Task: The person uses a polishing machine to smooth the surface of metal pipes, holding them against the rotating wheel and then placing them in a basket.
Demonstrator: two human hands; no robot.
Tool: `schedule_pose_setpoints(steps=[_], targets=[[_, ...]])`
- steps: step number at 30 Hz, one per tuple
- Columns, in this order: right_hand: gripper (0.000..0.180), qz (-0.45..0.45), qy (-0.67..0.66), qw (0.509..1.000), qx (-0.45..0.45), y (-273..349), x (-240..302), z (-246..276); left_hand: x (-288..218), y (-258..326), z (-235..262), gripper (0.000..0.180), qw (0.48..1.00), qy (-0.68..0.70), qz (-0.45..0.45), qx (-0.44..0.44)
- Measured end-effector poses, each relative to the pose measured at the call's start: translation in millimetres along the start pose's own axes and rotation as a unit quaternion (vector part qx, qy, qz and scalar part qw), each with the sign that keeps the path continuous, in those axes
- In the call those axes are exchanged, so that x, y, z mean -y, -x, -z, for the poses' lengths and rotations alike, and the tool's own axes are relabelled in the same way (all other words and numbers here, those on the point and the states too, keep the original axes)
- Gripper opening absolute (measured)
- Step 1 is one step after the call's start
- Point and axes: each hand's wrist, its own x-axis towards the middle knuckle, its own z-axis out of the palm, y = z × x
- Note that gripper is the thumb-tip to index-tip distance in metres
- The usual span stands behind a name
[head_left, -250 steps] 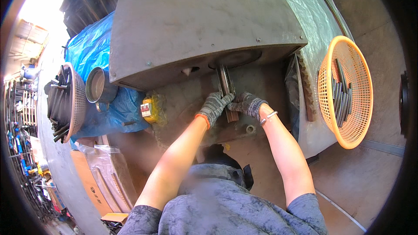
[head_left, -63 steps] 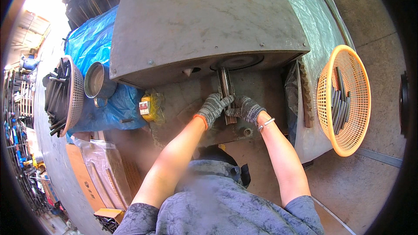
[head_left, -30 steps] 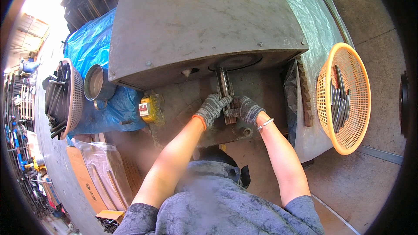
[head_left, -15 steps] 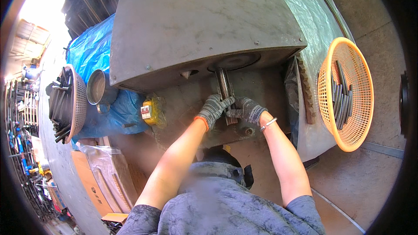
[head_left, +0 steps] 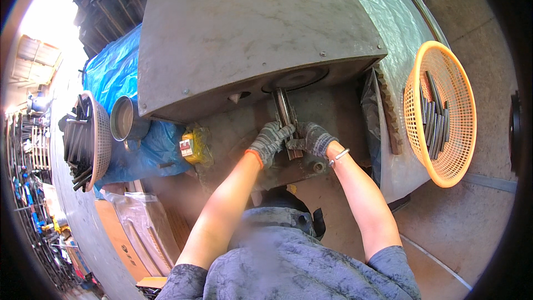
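A shiny metal tube (head_left: 282, 105) lies in a narrow holder between my gloved hands. Its far end reaches a dark round disc (head_left: 300, 79) that shows under the front edge of a grey metal housing (head_left: 255, 19). My left hand (head_left: 270, 140), in a grey knit glove with an orange cuff, is closed on the left side of the tube. From the right, my right hand (head_left: 315, 140), gloved alike, has its fingers closed against the tube near its close end. The gloves hide part of the tube and the holder.
An orange plastic basket (head_left: 465, 125) of dark tube pieces stands at right. Another basket (head_left: 102, 139), heaped with dark pieces, is at left, beside a metal mug (head_left: 136, 124) and a yellow package (head_left: 197, 147) on blue sheeting. A toothed strip (head_left: 387, 111) runs along the right side.
The whole view has shifted a little. Both hands keep nearly the same hold on the tube, and its far end stays by the disc.
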Motion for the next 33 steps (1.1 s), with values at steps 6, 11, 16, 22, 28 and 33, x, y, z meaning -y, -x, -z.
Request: schedule_pose_setpoints(steps=[6,11,16,22,28,33], targets=[[0.049,-0.013,0.002,1.0,-0.003,9,28,10,-5,6,-5,0.034,0.999,0.05,-0.009,-0.01],[0.044,-0.006,-0.018,1.0,0.008,12,34,8,-8,4,-12,0.032,0.995,-0.03,-0.048,-0.081],[0.041,0.032,-0.057,0.996,0.06,7,14,13,-6,2,-9,0.031,0.996,-0.055,0.015,-0.067],[0.045,0.026,-0.016,0.999,0.024,10,22,11,-6,5,-8,0.029,0.998,0.002,0.031,-0.051],[0.049,0.017,0.022,1.0,0.012,7,18,9,0,3,-2,0.025,0.998,0.028,0.044,-0.02],[0.05,0.019,0.028,0.999,-0.012,5,18,6,3,2,2,0.025,0.995,0.086,0.042,-0.011]])
